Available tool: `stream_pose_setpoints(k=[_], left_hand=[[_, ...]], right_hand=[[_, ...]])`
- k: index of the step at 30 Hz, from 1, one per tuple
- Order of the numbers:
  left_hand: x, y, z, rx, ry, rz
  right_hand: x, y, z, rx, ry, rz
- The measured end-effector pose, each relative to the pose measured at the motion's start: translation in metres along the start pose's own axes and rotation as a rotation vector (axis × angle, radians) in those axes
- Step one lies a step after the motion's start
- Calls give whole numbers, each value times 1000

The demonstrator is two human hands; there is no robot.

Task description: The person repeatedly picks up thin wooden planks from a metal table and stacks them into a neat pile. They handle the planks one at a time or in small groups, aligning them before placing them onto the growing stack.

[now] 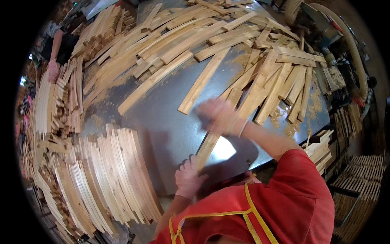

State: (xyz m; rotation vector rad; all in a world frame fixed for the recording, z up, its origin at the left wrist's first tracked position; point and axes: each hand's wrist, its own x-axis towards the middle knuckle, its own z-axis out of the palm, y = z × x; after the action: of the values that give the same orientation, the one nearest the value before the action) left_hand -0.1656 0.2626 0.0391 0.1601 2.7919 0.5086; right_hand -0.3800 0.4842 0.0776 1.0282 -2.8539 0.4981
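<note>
My left hand (pixel 189 179), in a pale glove, is closed on the near end of a wooden slat (pixel 209 148). The slat runs obliquely away from me over the metal table (pixel 162 134). Across its middle lies my right hand (pixel 221 117), also in a pale glove and smeared by motion. Its fingers point left, and I cannot make out whether they grip the slat. Just beyond the right hand a loose slat (pixel 205 81) rests by itself on the metal. More slats (pixel 260 83) lean over one another to the right of it.
A large loose heap of slats (pixel 183 38) covers the table's far part. Neatly stacked slats (pixel 122 175) stand at my left. Sawdust (pixel 315 105) lies on the right side. A ribbed hose (pixel 357 53) hangs at the far right. Another person's gloved hand (pixel 53 71) touches a stack at far left.
</note>
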Motion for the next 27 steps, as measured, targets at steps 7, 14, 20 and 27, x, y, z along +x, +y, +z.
stream_pose_setpoints(k=[7,14,20,27], left_hand=[[-12,-19,25,-73,29,-45],[-129,-61,17,-974,96,-371],[-188,-74,24,-830,283,-677],[-290,-143,35,-412,902,-823]], right_hand=[[-39,182,29,-111,364,1137],[-70,65,75,1181,495,826],[-13,-125,154,1523,-86,674],[20,-245,189,1401,-602,416]])
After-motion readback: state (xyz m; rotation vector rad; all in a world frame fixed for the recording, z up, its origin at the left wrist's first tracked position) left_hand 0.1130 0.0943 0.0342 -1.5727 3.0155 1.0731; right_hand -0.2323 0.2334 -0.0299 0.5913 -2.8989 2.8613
